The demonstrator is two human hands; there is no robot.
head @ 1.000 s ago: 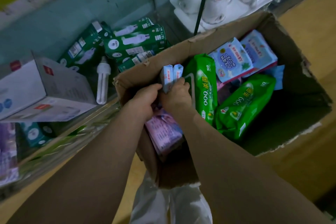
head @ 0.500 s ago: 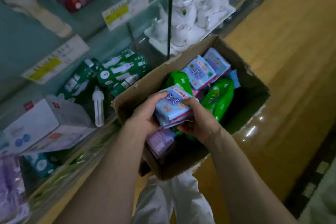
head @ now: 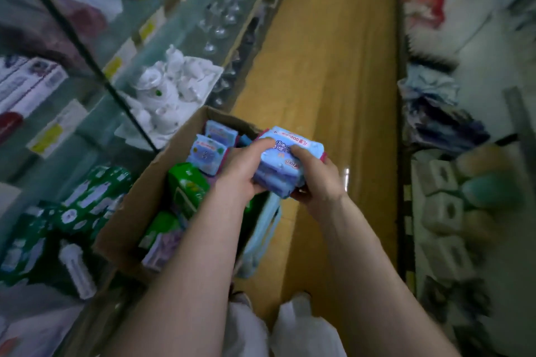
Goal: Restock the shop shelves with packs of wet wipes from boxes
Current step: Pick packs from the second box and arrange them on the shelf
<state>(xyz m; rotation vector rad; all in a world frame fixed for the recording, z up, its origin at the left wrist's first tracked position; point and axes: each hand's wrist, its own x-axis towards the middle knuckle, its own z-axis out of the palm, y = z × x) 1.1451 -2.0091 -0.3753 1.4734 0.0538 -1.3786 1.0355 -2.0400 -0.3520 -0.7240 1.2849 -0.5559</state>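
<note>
Both hands hold a small stack of blue wet wipe packs (head: 285,162) above the right edge of an open cardboard box (head: 139,211). My left hand (head: 245,171) grips the stack's left side, thumb on top. My right hand (head: 316,180) grips its right side and underside. Inside the box lie more blue packs (head: 207,153), green packs (head: 187,191) and a purple pack (head: 162,246).
Glass shelves on the left carry green bulb boxes (head: 90,200), a loose white bulb (head: 77,268) and a white tea set (head: 174,87). A wooden-floor aisle (head: 319,52) runs ahead. Shelves with white boxes (head: 443,211) and folded cloth stand on the right.
The stack of blue packs has come up out of the box and moved right, held in both hands. My view has swung up and right along the aisle.
</note>
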